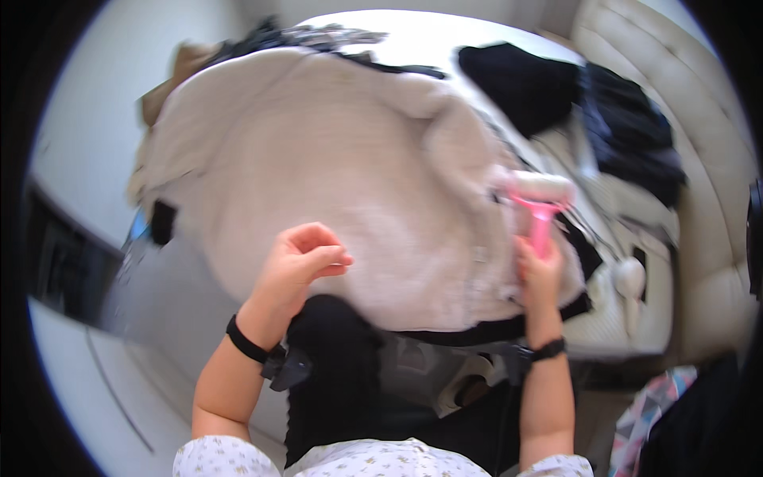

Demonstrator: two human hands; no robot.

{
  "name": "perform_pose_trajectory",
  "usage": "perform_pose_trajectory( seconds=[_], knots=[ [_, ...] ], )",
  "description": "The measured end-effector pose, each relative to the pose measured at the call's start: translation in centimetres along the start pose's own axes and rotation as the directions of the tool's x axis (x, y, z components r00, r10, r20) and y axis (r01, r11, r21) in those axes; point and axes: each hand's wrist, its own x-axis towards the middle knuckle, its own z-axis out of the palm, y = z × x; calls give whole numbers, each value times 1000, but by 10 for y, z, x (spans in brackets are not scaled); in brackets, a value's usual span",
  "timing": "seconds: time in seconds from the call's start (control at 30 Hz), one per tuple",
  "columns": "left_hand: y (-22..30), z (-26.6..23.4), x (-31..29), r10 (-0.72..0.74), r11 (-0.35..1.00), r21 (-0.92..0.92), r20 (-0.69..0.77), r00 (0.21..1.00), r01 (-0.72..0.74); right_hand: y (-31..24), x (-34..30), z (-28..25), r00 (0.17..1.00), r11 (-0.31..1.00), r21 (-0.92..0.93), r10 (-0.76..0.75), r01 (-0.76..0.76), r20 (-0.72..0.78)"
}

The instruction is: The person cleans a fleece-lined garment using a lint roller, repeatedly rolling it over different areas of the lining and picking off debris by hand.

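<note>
A cream fleece garment (318, 151) is spread wide over the bed in front of me. My right hand (540, 274) is wrapped round the pink handle of a lint roller (542, 207), its white roll held up over the garment's right edge. Above the garment's near edge, my left hand (306, 258) has its fingers curled in toward the thumb. Whatever those fingertips hold, if anything, is too small to make out. Black straps with dark devices circle both wrists.
Black clothing (520, 87) and a dark blue garment (632, 123) lie at the far right beside a cream padded headboard (675, 87). A white rounded object with a handle (630, 282) rests at right. More clothes (262, 40) are heaped at the far left.
</note>
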Motion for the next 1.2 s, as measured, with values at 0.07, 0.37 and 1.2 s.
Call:
perform_pose_trajectory(
  seconds=[0.07,0.37,1.2],
  knots=[
    [-1,-88,-37,32,998,-37,-286,958,-45,0,0,-7,999,998,59,20,-18,-34],
    [52,-486,-162,58,962,146,-936,348,231,4,7,8,999,986,157,-51,52,-14],
    [102,-235,-15,171,977,193,-483,859,-86,-57,-70,-39,947,977,165,-180,139,266]
  ],
)
